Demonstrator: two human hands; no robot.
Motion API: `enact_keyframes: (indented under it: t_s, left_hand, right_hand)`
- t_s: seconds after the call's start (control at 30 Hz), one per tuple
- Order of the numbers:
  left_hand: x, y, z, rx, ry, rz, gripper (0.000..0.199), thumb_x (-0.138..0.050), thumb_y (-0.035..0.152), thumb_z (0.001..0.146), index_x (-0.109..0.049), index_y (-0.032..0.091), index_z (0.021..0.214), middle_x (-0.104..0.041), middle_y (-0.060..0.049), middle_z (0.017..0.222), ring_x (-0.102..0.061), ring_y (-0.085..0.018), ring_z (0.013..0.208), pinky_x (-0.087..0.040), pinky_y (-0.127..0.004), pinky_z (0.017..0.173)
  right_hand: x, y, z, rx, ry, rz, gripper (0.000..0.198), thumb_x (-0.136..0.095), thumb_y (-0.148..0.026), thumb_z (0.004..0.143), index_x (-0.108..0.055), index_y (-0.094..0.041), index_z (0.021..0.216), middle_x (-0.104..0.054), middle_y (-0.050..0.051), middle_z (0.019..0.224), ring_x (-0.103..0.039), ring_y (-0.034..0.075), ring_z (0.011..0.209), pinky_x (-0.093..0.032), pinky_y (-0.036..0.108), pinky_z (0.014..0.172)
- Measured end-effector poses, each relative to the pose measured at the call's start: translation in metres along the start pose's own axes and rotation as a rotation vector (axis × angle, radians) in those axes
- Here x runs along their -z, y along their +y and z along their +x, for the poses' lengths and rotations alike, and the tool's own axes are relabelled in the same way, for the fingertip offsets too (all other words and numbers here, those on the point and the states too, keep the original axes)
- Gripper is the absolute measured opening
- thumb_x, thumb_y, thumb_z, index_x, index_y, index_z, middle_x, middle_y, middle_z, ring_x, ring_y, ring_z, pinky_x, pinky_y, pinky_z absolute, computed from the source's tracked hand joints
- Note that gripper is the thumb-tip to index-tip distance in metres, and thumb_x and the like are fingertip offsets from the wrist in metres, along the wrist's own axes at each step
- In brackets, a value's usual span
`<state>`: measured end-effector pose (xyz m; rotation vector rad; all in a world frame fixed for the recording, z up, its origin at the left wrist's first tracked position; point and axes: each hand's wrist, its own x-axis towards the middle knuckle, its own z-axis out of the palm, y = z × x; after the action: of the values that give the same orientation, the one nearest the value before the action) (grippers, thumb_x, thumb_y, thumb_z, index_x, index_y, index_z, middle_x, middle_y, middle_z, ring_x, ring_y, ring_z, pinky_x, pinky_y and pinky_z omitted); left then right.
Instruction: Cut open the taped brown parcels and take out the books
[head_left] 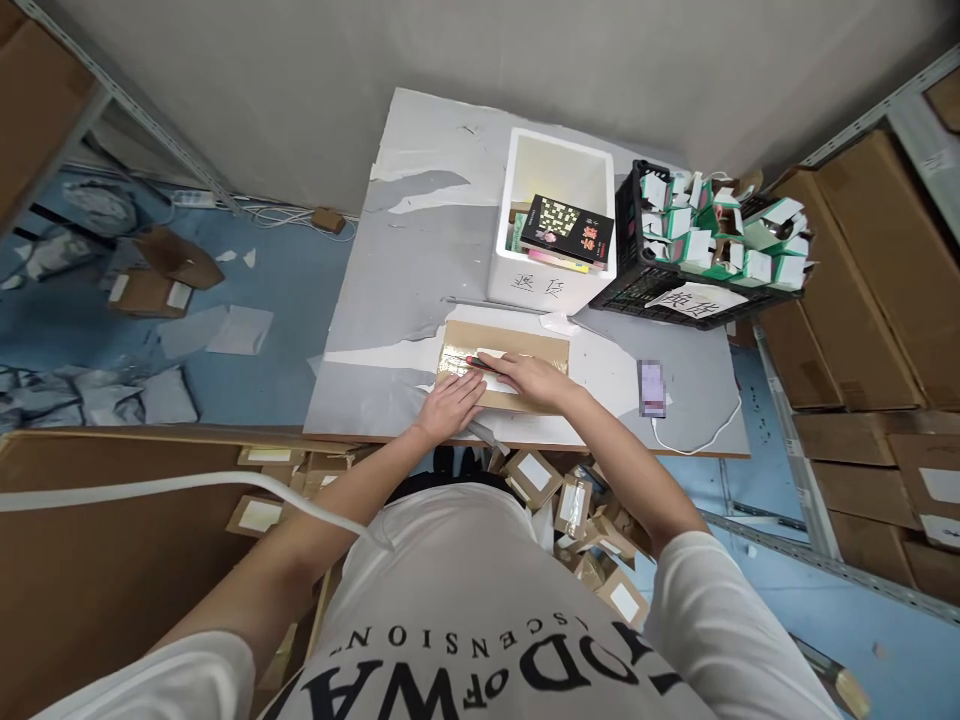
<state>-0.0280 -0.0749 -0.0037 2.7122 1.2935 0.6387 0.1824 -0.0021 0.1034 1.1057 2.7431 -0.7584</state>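
On the near side of the bench, close to its middle, we see a flat brown box with shiny tape and a white label on its top. The person's right grip is closed around a thin black tool with a red end, pinching it low over the box. We cannot tell if it is a knife or a pen. The left grip pinches nothing: it lies flat, fingers stretched out, pressing on the near left part of the box.

We think the step in hand is working along the top of the box with the tool. The next move, as we judge it, calls for the box to stay put and for the left fingers to keep clear of the tool.

At the far side, just beyond the box, stands a white foam tub. Books are in it, the top one black, and they stick up near the rim. Just right of the tub is a black crate, packed full of small white and green boxes. Some flaps stand open, but we cannot see what is inside. Nearer, on the right, lies a phone with a white cord.
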Motion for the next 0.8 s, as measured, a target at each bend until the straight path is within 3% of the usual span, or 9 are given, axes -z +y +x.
enact_keyframes:
  t_s: [0.17, 0.4, 0.6, 0.8]
  left_hand:
    - [-0.003, -0.002, 0.000, 0.015, 0.025, -0.043, 0.042, -0.043, 0.033, 0.093, -0.054, 0.016, 0.131, -0.055, -0.012, 0.135, -0.048, -0.022, 0.129, -0.037, -0.040, 0.108]
    - [-0.001, -0.001, 0.001, 0.070, -0.036, -0.118, 0.044, -0.040, 0.033, 0.093, -0.053, 0.017, 0.133, -0.054, -0.011, 0.136, -0.045, -0.022, 0.131, -0.034, -0.040, 0.111]
    - [0.001, 0.000, 0.002, 0.083, -0.066, -0.131, 0.044, -0.038, 0.034, 0.094, -0.054, 0.016, 0.131, -0.052, -0.011, 0.138, -0.045, -0.023, 0.131, -0.033, -0.041, 0.112]
    - [0.003, 0.001, -0.001, 0.072, -0.066, -0.144, 0.043, -0.040, 0.033, 0.094, -0.053, 0.016, 0.132, -0.051, -0.012, 0.138, -0.043, -0.022, 0.132, -0.033, -0.041, 0.111]
  right_hand:
    - [0.007, -0.007, 0.018, -0.021, -0.153, -0.197, 0.053, -0.031, -0.024, 0.098, -0.021, -0.036, 0.149, -0.058, 0.009, 0.120, -0.062, 0.023, 0.099, -0.045, 0.031, 0.077]
    - [0.007, -0.012, 0.025, -0.024, -0.171, -0.355, 0.063, -0.033, -0.014, 0.094, -0.015, -0.039, 0.149, -0.057, 0.010, 0.122, -0.064, 0.020, 0.090, -0.044, 0.029, 0.074]
    - [0.006, -0.005, 0.018, -0.054, -0.192, -0.415, 0.068, -0.034, -0.011, 0.092, -0.011, -0.038, 0.150, -0.059, 0.009, 0.117, -0.065, 0.018, 0.084, -0.043, 0.027, 0.070]
    - [0.017, -0.007, 0.004, -0.088, -0.266, -0.418, 0.069, -0.035, -0.007, 0.088, -0.019, -0.036, 0.149, -0.061, 0.010, 0.112, -0.065, 0.021, 0.082, -0.041, 0.029, 0.069]
